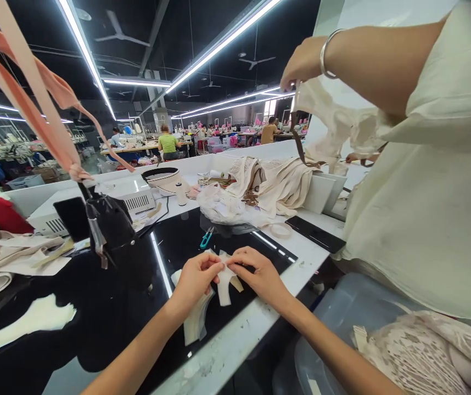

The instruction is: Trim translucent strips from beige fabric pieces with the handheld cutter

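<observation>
A small white cut fabric piece (224, 289) is pinched between my two hands just above the glossy black tabletop (128, 323). My left hand (196, 276) grips its left edge between thumb and index finger. On the other edge, my right hand (256, 270) pinches with thumb and fingertips, close to the left one. Under my left hand lies a stack of cream fabric pieces (196, 323), partly hidden by the hand and wrist. A small tan piece (236, 283) shows behind the held fabric. Teal thread snips (206, 237) lie a little beyond my hands.
At right stands a co-worker, whose raised hand (303, 63) holds up a cream garment (334, 118). A black machine (110, 230) rises at left. Beyond are a plastic bag (223, 206), a fabric pile (285, 184) and a dark phone-like slab (315, 233). A plastic bin (354, 296) sits lower right.
</observation>
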`<control>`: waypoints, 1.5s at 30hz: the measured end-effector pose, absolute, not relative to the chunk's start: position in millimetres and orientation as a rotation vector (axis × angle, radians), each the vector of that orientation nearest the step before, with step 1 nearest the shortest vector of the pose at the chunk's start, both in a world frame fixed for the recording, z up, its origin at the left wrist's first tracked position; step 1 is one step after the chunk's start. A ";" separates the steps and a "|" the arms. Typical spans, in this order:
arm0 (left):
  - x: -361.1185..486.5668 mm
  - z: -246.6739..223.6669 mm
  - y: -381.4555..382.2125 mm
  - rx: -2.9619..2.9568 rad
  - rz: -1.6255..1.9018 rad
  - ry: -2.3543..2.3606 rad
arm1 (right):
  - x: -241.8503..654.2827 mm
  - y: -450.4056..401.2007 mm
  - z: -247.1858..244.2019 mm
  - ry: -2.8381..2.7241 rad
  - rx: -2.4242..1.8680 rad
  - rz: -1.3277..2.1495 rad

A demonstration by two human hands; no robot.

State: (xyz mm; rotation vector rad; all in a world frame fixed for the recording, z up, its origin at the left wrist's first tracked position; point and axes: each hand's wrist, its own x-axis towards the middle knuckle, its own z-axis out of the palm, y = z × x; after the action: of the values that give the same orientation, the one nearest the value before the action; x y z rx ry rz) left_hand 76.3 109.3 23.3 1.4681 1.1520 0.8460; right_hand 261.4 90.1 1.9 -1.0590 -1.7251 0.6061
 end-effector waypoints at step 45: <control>55.9 60.9 18.4 1.484 0.997 0.973 | 210.1 4.3 31.8 -1.212 -1.064 0.931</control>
State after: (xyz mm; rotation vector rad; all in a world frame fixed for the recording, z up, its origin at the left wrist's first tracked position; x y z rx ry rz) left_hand 55.9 18.4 60.9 1.4838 0.9733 0.9968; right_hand 210.1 4.3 31.8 -1.0638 -1.2123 0.9314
